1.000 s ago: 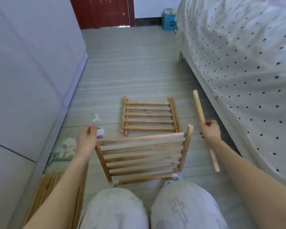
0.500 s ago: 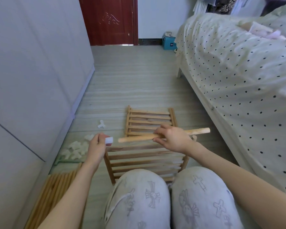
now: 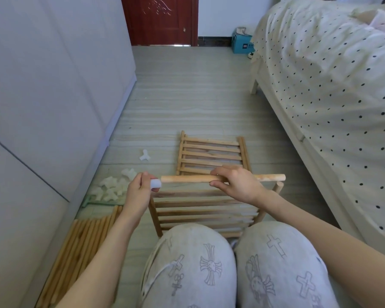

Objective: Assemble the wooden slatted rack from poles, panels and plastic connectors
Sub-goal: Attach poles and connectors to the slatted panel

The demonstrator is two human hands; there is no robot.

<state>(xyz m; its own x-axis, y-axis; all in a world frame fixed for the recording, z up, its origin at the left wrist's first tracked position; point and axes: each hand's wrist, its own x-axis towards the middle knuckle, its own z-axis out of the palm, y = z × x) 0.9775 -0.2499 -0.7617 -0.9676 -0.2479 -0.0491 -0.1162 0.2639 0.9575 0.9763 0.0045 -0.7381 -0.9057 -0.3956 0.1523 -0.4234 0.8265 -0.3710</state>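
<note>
- Floor (image 3: 187,90) carries every part; nothing stands finished, and most of the rack looks yet to be built.
- One slatted panel (image 3: 206,211) leans against the knees with corner posts fitted; its lower edge is hidden by the legs.
- A second panel (image 3: 211,155) lies flat beyond it.
- A bundle of poles (image 3: 76,252) waits at the left, cut off by the frame edge.
- The right hand (image 3: 238,185) wraps its grip around a pole (image 3: 187,178) held level.
- The left hand (image 3: 138,190) pinches a white connector (image 3: 155,183) at the pole's end; whether it is seated is unclear.
- Spare connectors (image 3: 111,188) lie heaped; their number is hard to make out.
</note>
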